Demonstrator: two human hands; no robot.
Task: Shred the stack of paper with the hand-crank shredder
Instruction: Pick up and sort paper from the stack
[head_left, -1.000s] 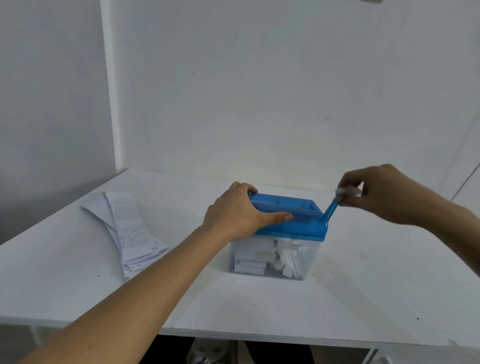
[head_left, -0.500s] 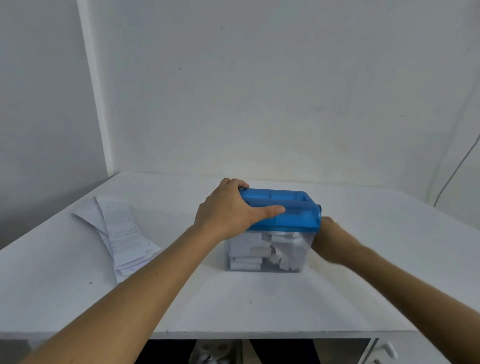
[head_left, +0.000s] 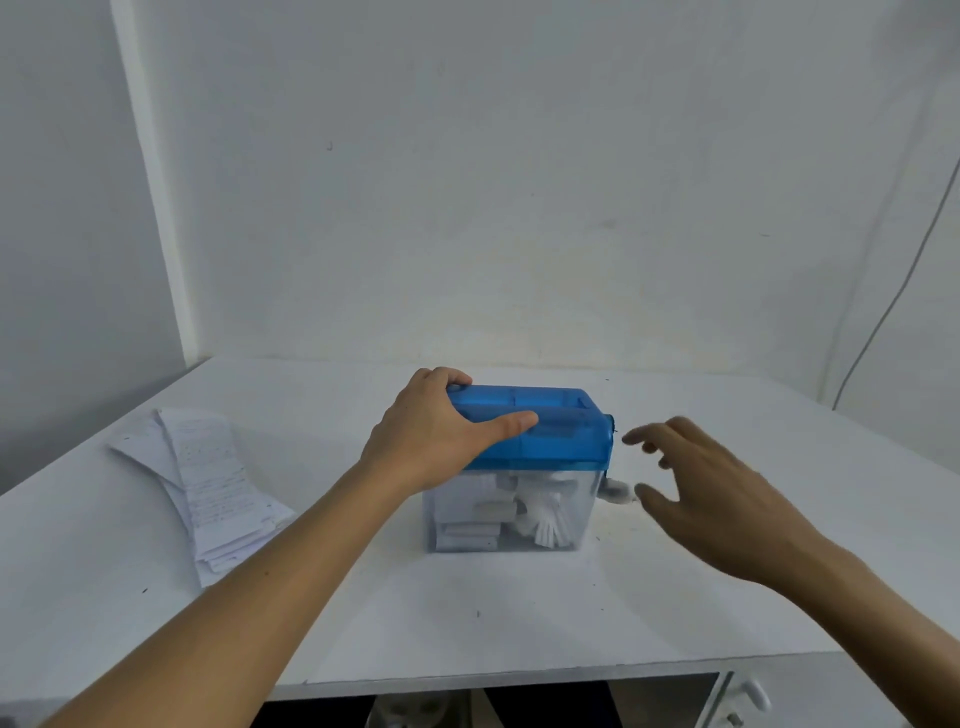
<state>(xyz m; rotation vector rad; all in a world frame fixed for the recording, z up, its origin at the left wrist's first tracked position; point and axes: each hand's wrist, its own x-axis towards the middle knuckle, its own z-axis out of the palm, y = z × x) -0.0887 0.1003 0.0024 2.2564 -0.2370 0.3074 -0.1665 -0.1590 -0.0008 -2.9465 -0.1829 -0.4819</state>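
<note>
Head view: left hand (head_left: 436, 441) gripping blue top of shredder (head_left: 550, 436) at frame centre; right hand (head_left: 717, 493) hovering, fingers (head_left: 655, 434) apart, just beside crank knob (head_left: 618, 491), holding nothing; paper stack (head_left: 213, 483) lying left-centre on table (head_left: 467, 623).

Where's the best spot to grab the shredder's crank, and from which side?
Pinch the white knob at the crank's low end, coming in from the right of the shredder. It sticks out sideways there, and the open right hand is beside it.
</note>
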